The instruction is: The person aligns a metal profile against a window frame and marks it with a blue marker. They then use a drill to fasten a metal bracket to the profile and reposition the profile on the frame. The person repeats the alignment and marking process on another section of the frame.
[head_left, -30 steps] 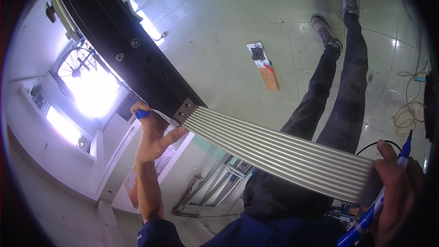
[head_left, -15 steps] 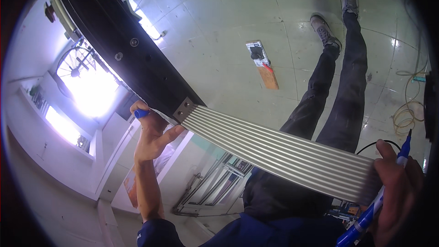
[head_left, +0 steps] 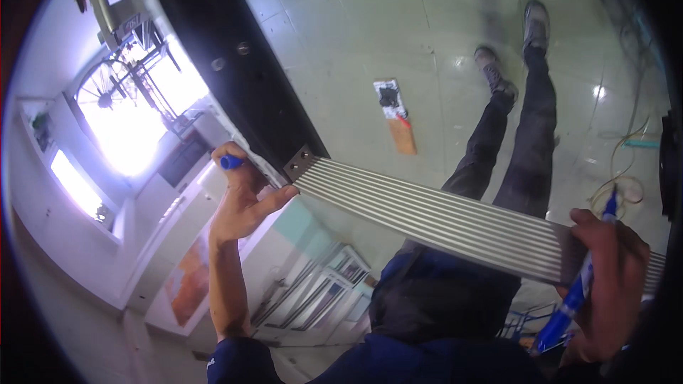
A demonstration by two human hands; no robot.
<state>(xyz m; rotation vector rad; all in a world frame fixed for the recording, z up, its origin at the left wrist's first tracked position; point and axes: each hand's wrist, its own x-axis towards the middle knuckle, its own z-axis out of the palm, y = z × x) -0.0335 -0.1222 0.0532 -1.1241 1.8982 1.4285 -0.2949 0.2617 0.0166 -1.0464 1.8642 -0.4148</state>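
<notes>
Left forearm [head_left: 229,291] upright, left hand [head_left: 240,206] curled, thumb [head_left: 274,203] outstretched; right hand [head_left: 613,277] curled.

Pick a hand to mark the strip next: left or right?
Right, likely: the right hand holds the marker at the strip, pointed end free; the left hand holds a blue cap near the plate.

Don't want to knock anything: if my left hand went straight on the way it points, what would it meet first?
Probably the black beam, just above your left hand in the picture, though depth is hard to judge here.
</notes>
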